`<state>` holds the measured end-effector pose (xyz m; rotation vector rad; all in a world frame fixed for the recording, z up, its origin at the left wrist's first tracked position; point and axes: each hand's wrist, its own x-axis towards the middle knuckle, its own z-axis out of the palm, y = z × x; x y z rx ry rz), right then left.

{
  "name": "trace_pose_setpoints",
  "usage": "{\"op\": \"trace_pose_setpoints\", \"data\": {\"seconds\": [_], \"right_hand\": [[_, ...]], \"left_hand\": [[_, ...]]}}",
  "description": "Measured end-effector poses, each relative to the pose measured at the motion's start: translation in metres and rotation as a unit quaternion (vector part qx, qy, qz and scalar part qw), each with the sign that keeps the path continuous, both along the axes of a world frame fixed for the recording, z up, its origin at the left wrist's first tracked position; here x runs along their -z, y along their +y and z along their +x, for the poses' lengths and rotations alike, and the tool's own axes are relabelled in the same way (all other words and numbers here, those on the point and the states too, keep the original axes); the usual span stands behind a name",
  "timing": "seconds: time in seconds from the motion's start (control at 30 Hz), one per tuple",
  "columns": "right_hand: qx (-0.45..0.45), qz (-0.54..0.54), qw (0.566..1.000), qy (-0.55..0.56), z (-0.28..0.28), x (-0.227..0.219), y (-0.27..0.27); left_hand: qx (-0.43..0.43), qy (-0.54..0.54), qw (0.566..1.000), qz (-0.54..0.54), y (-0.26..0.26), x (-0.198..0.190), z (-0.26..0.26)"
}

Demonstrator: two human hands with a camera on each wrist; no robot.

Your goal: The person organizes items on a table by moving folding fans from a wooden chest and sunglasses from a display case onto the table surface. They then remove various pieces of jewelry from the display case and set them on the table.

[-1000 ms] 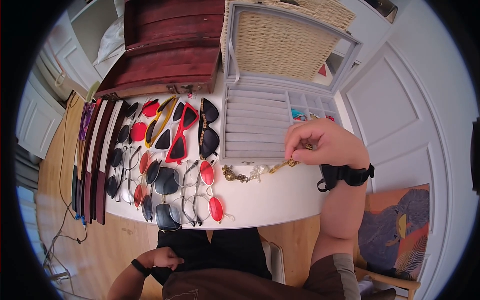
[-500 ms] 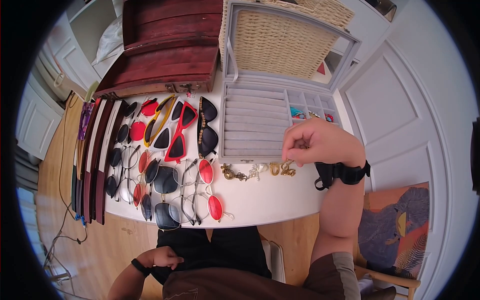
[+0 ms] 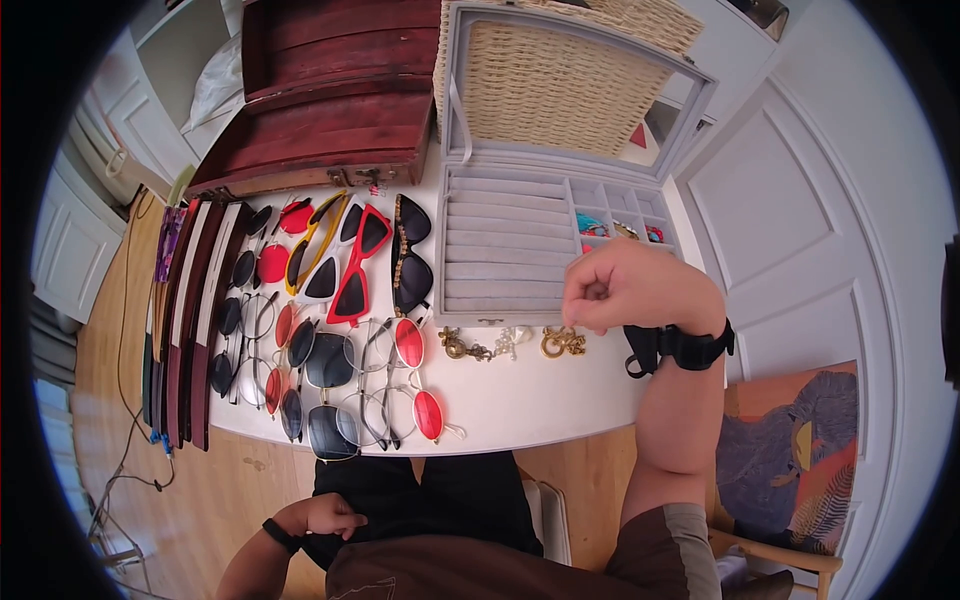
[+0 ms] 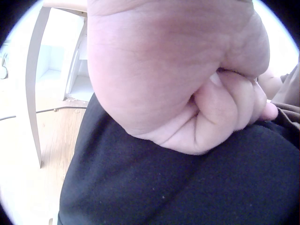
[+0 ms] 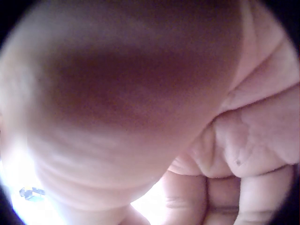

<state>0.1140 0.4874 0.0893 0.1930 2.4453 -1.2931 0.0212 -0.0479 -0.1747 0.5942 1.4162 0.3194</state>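
Note:
In the head view my right hand (image 3: 645, 285) hovers over the front right corner of the grey jewellery box (image 3: 505, 322), fingers curled inward. Nothing shows in its grasp. Just below and left of its fingertips, a gold chain-like piece of jewellery (image 3: 562, 342) lies on the white table. Beside that piece lie a white pearly ornament (image 3: 512, 340) and a bronze-coloured bracelet (image 3: 465, 347). My left hand (image 3: 335, 516) rests idle on the dark-trousered thigh, its fingers loosely curled, also plain in the left wrist view. The right wrist view shows mostly palm and bent fingers (image 5: 187, 192).
The box's glass lid stands raised; turquoise jewellery (image 3: 592, 224) sits in a small compartment. Several rows of sunglasses (image 3: 330, 360) cover the table's left half. Behind them is an open red wooden case (image 3: 320, 150). Slim dark cases (image 3: 200, 320) line the left edge.
My right hand has let go of the gold piece, which now lies on the table by the box's front edge. The left hand has stayed on the thigh.

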Motion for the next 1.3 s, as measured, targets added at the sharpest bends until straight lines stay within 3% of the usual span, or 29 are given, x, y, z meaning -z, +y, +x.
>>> {"op": "trace_pose_setpoints", "data": {"seconds": [0.17,0.23,0.27,0.33,0.43,0.5,0.6,0.73,0.93,1.03,1.3], "right_hand": [[0.009,-0.012,1.000,-0.019,0.000,0.000,0.004],[0.099,0.030,0.994,0.028,0.003,-0.007,0.009],[0.101,0.034,0.994,0.028,0.004,-0.005,0.017],[0.270,0.099,0.929,0.232,0.007,0.013,0.042],[0.351,0.118,0.887,0.275,0.009,0.026,0.070],[0.352,0.160,0.885,0.261,0.007,0.035,0.077],[0.266,0.158,0.938,0.157,0.002,0.030,0.065],[0.208,0.187,0.953,0.118,-0.004,0.034,0.058],[0.241,0.207,0.946,0.057,-0.010,0.027,0.043],[0.188,0.265,0.939,0.112,-0.012,0.043,0.049],[0.142,0.279,0.940,0.136,-0.011,0.046,0.050]], "left_hand": [[-0.003,0.007,1.000,-0.007,-0.002,0.000,0.002],[-0.009,0.001,1.000,0.025,-0.006,0.006,0.001],[-0.006,0.001,1.000,0.029,-0.007,0.008,0.001],[-0.009,0.005,1.000,0.014,-0.007,0.007,0.001],[0.004,0.005,1.000,-0.015,0.001,-0.002,-0.001],[0.007,0.003,1.000,-0.015,0.002,0.000,-0.002],[0.012,-0.001,1.000,-0.011,0.001,0.002,-0.003],[0.005,0.001,1.000,-0.010,-0.001,-0.001,-0.002],[0.007,0.009,1.000,0.006,0.001,-0.006,-0.001],[-0.005,0.002,1.000,0.010,-0.001,-0.008,0.001],[0.001,0.010,1.000,0.015,-0.005,-0.003,0.001]]}}
